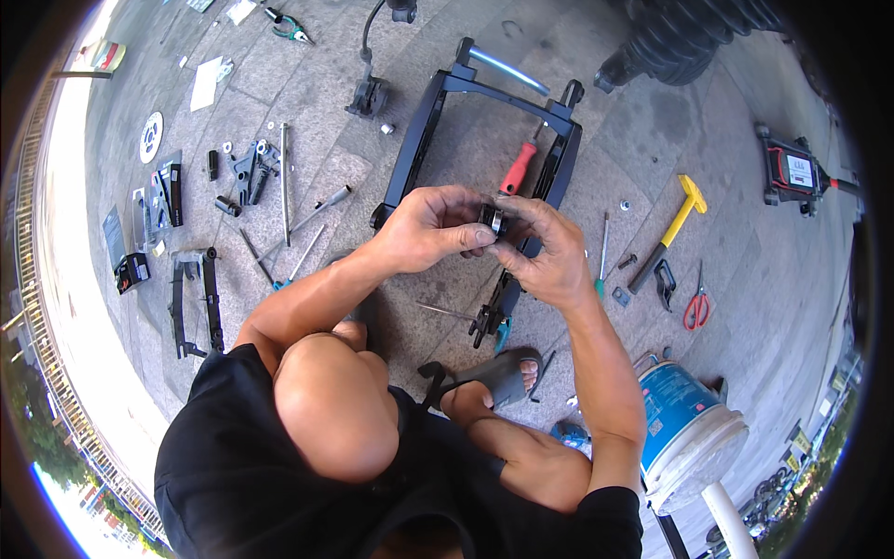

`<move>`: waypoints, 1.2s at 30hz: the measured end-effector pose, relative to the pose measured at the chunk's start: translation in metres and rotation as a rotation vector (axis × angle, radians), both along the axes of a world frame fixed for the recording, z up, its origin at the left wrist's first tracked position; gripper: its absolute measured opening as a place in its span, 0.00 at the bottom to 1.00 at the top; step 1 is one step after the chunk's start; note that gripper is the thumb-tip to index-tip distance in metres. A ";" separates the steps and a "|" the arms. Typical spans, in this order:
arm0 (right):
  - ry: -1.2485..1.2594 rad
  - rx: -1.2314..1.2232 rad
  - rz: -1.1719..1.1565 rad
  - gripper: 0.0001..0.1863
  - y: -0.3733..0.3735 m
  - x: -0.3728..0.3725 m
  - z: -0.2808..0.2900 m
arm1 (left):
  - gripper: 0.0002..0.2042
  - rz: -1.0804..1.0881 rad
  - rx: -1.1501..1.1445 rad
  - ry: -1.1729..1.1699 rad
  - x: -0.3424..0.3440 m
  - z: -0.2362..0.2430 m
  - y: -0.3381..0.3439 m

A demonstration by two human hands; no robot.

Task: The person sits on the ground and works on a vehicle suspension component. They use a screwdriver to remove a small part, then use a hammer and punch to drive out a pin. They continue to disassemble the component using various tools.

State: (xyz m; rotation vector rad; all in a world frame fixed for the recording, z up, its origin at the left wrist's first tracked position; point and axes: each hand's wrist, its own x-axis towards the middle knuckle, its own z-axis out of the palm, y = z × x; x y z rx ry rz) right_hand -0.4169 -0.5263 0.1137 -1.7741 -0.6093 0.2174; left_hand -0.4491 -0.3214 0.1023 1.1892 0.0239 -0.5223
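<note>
Between both hands, above the ground, I hold a small round black part with a silvery metal ring (494, 221); its exact kind is hard to make out. My left hand (426, 228) pinches it from the left, thumb laid along its near side. From the right, my right hand (549, 250) grips it with thumb and curled fingers. Under the hands lies a black forked metal frame (422, 126), with a bright rod (508, 70) across its far end. A red-handled screwdriver (519, 170) rests inside the frame. My hands hide part of the frame's middle.
To the right lie a yellow hammer (684, 210), red-handled scissors (697, 307) and a screwdriver (604, 247). A blue and white bucket (684, 419) stands near my right arm. Leftward are a smaller black frame (212, 298), a metal rod (285, 182) and green-handled pliers (296, 34).
</note>
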 end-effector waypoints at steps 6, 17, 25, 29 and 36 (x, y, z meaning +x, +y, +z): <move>-0.124 0.003 -0.006 0.20 -0.001 -0.004 0.004 | 0.20 -0.009 -0.015 -0.047 -0.008 0.007 -0.007; 0.206 0.098 -0.066 0.19 -0.004 -0.022 0.004 | 0.20 -0.004 -0.167 -0.079 -0.015 0.007 -0.007; 0.005 -0.003 -0.077 0.16 -0.005 -0.019 0.016 | 0.21 -0.038 -0.083 -0.121 -0.014 0.007 -0.006; -0.142 0.008 -0.074 0.15 -0.003 -0.013 0.021 | 0.21 -0.035 -0.055 -0.087 -0.013 0.010 -0.009; -0.206 0.021 -0.018 0.16 -0.008 -0.009 0.022 | 0.21 -0.051 -0.141 -0.051 -0.011 0.008 -0.007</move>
